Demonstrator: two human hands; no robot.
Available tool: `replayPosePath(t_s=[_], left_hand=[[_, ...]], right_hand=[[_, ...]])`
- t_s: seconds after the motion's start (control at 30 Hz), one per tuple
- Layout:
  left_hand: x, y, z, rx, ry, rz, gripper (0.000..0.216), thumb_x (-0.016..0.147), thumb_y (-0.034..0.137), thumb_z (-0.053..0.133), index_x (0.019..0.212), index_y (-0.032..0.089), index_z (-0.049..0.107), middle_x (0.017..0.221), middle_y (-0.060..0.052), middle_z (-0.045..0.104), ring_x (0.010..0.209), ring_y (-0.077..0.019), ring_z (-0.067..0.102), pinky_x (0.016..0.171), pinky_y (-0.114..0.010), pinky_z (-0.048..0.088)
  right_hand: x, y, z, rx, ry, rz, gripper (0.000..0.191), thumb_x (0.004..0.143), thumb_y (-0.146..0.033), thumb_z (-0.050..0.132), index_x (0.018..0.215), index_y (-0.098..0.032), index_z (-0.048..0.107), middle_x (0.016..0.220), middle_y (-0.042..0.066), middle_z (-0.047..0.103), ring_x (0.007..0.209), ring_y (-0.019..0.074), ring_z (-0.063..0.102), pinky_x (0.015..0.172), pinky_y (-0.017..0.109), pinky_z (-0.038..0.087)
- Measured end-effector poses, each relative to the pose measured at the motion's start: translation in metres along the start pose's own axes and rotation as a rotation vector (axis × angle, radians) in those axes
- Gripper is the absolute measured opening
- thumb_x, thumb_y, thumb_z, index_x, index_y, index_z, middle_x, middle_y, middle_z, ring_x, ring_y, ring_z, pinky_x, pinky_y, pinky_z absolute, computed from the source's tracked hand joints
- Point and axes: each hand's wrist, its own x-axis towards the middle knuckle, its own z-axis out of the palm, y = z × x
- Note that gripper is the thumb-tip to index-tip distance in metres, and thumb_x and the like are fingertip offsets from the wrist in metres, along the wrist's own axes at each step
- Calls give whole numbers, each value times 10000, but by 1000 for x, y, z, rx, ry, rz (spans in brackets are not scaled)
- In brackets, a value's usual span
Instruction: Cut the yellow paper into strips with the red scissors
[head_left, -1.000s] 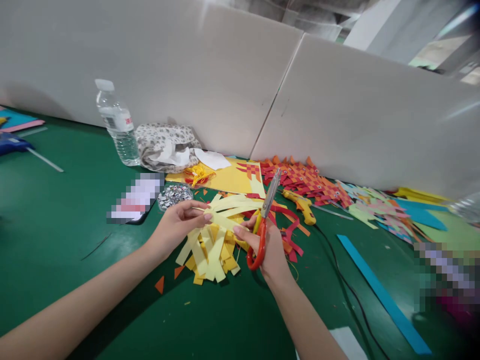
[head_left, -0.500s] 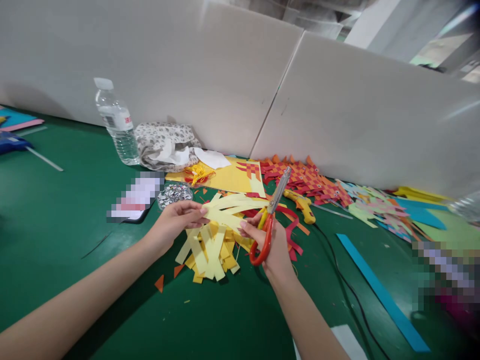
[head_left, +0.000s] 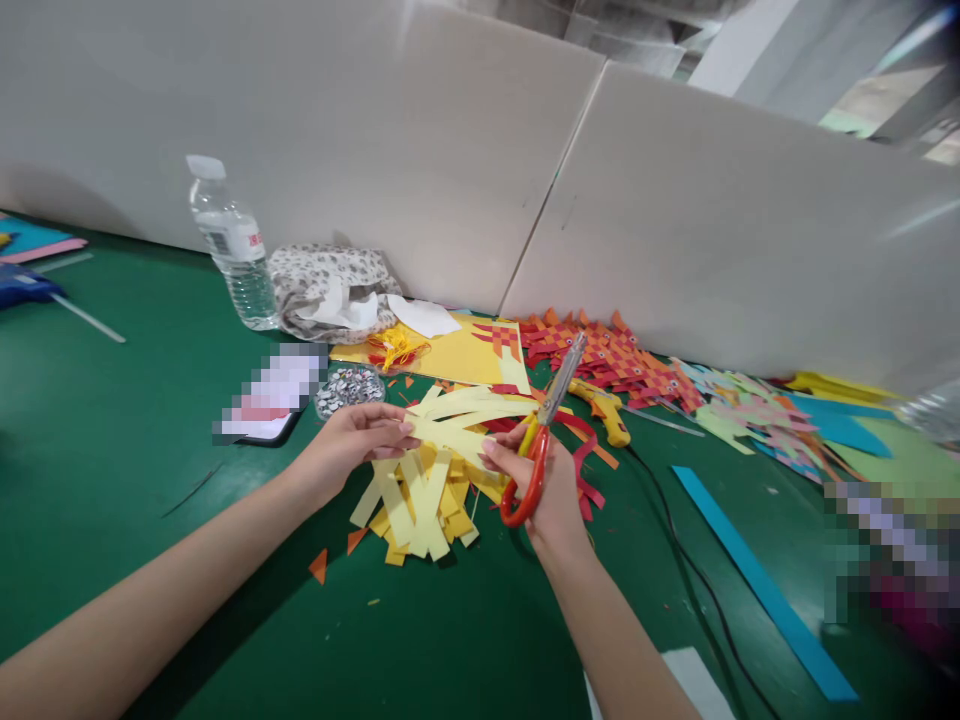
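Note:
Between finger and thumb, my left hand (head_left: 349, 448) pinches the left end of a pale yellow paper piece (head_left: 452, 432) with slit-like strips. My right hand (head_left: 556, 487) grips scissors (head_left: 535, 478) with red and yellow handles, their blades pointing up and away; its thumb also touches the paper's right end. Just below the paper lies a heap of yellow paper strips (head_left: 429, 515), pale and deeper yellow, on the green table. Red paper strips (head_left: 589, 480) curl out behind my right hand.
A yellow glue gun (head_left: 611, 415) with a black cord lies right of the scissors. Woven red-orange paper fish (head_left: 600, 355) are piled by the grey partition (head_left: 675, 220). On the left are a phone (head_left: 277, 395), a dish of googly eyes (head_left: 350, 390) and a water bottle (head_left: 236, 245). A blue strip (head_left: 761, 580) lies right.
Almost nothing differs. My right hand and the scissors have shifted very slightly; both hands keep the same hold.

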Motion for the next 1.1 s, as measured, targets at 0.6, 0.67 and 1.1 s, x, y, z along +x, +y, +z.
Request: replayPosePath(t_s=[0.6,0.67,1.1], left_hand=[[1,0,-1,18,-7,-30,244,663,291,743,866,185,658,800,-31,729,823,-172,683,776,-272,518],[2,-2,-2,34,-17,-26,248,670,296,737,878,190,653,830,-30,726,832,-168,681,786,-276,513],[-2,2,4,190,19,131,135,697,305,692,789,213,653,780,15,656,691,-104,621,683,-230,507]], right_hand=[[0,0,0,-16,9,23,357,494,-204,799,664,-178,486,627,-29,638,595,141,643,607,276,550],[2,1,-1,-40,21,24,362,493,-219,801,667,-177,486,631,-28,635,585,140,639,571,259,537],[0,-2,-1,9,29,-26,355,527,-254,805,668,-186,487,594,-54,587,611,155,651,689,312,547]])
